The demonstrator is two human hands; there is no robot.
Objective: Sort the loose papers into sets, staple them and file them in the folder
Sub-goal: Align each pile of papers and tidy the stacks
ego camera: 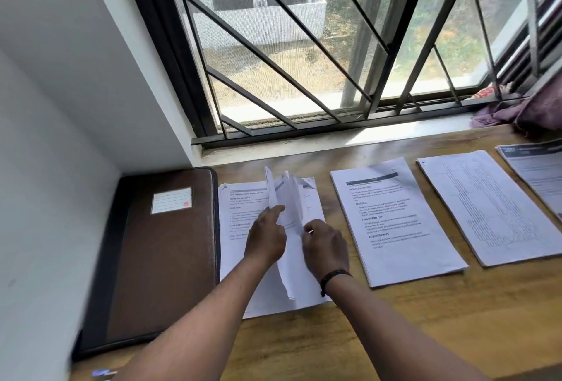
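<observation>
Both hands hold a bundle of loose white sheets [287, 213] on edge above a flat printed stack [240, 222] on the wooden desk [395, 320]. My left hand [266, 239] grips the bundle's left side, forefinger stretched along the paper. From the right, my right hand [324, 247] pinches the same bundle; a black band circles that wrist. A closed brown folder [161, 259] with a white label lies at the left, touching the flat stack. Further right lie a second printed set [395, 222], a third set [492, 207] and a grey-headed set [538, 167] cut by the frame edge.
A white wall runs along the folder's left side. Behind the desk is a window sill [334, 137] under a barred window. Purple cloth [523, 113] is bunched at the far right of the sill. A small blue object [102, 373] shows at the bottom left edge.
</observation>
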